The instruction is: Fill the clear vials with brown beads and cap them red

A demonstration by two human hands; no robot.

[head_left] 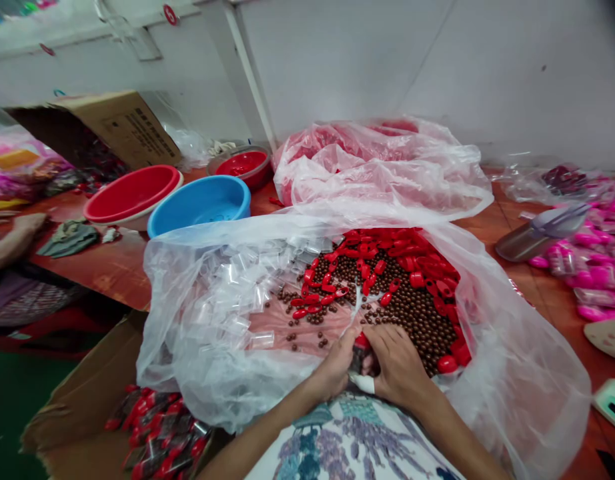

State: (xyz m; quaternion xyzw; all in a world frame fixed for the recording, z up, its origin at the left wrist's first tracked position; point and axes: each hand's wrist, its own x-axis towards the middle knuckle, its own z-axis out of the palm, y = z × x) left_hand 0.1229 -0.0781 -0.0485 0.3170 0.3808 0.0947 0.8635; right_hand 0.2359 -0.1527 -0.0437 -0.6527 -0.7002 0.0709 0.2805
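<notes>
Close to my body, my left hand (336, 365) and my right hand (398, 360) close together around a small clear container with a red cap (361, 341). Dark contents show through its side, and my fingers cover much of it. A white covering wraps my right thumb. Just beyond my hands, a spread-out plastic bag holds many brown balls (412, 313), red caps (317, 300) and clear empty containers (247, 277). A white branching piece (358, 300) lies among the balls.
Below left, a cardboard box (72, 393) holds filled red-capped containers (162, 433). A blue basin (200, 203), a red basin (132, 193) and a bag of red parts (377, 167) stand behind. A tumbler (532, 233) and pink items (597, 260) lie right. Another person's hand (25, 230) is left.
</notes>
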